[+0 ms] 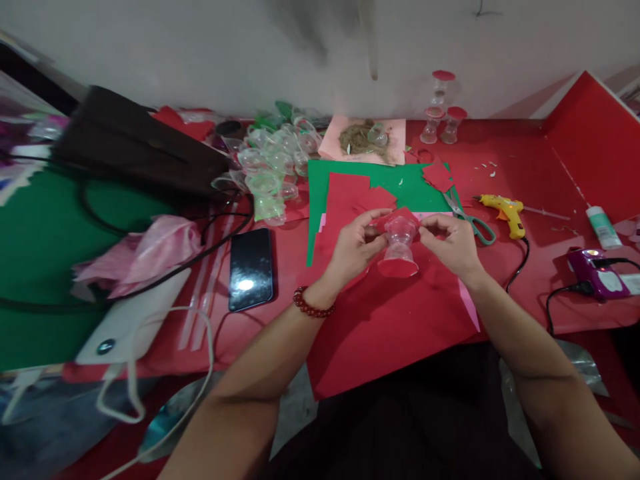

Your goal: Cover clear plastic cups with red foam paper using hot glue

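Note:
Two clear plastic cups (400,251), joined end to end in an hourglass shape, stand between my hands above the red paper sheet (395,333). Red paper closes the lower end, and a cut piece of red paper (401,215) lies over the upper rim. My left hand (354,245) is closed on the left edge of that piece, its fingers near the upper cup. On the other side, my right hand (449,244) pinches the paper's right edge between thumb and fingers. Green-handled scissors (470,219) lie beyond my right hand, beside red paper scraps (438,176).
A yellow glue gun (506,212) lies at the right, its cord running off the table edge. Several loose plastic cups (275,157) are heaped at the back left. Finished-looking cup stacks (440,113) stand by the wall. A phone (251,269) lies left of the paper.

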The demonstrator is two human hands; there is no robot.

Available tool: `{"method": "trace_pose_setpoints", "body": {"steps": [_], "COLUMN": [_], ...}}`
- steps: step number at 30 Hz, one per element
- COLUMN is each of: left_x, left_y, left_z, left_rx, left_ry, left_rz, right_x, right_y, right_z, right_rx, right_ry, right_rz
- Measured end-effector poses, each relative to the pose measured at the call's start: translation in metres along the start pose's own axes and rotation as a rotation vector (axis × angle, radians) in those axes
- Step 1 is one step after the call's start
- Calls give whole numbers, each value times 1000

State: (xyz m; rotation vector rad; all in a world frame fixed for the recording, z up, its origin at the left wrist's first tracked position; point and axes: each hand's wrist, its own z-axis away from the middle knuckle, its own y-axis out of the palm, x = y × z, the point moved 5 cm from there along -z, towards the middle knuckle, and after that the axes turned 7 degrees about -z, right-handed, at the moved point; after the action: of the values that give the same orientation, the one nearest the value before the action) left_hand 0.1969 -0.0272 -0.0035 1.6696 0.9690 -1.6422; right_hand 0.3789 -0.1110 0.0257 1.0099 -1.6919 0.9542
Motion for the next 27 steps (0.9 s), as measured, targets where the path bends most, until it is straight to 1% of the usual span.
{"method": "trace_pose_setpoints", "body": {"steps": [5, 7, 11, 15, 18, 22, 27], "left_x": [-3, -2, -3, -2, -1, -2, -3], "left_y": [2, 2, 0, 2, 2, 2, 1], "left_z": [1, 1, 1, 2, 2, 3, 5], "left_rx": [27, 11, -33, -15, -22, -19, 4], "left_ry": [52, 68, 108, 134, 161, 208, 255], "left_rz": [-31, -28, -57, -76, -62, -123, -187], "right_x": [0, -2, -5, -4, -5, -6, -2], "right_y": [0, 0, 2, 1, 2, 3, 2], "right_z": [0, -1, -2, -3, -2, -2, -3], "right_rx": [1, 6, 66, 59, 72, 91, 92], "right_ry": [-16, -18, 15, 15, 34, 45, 12], "right_rz": [25, 36, 18, 75, 48, 56, 52]}}
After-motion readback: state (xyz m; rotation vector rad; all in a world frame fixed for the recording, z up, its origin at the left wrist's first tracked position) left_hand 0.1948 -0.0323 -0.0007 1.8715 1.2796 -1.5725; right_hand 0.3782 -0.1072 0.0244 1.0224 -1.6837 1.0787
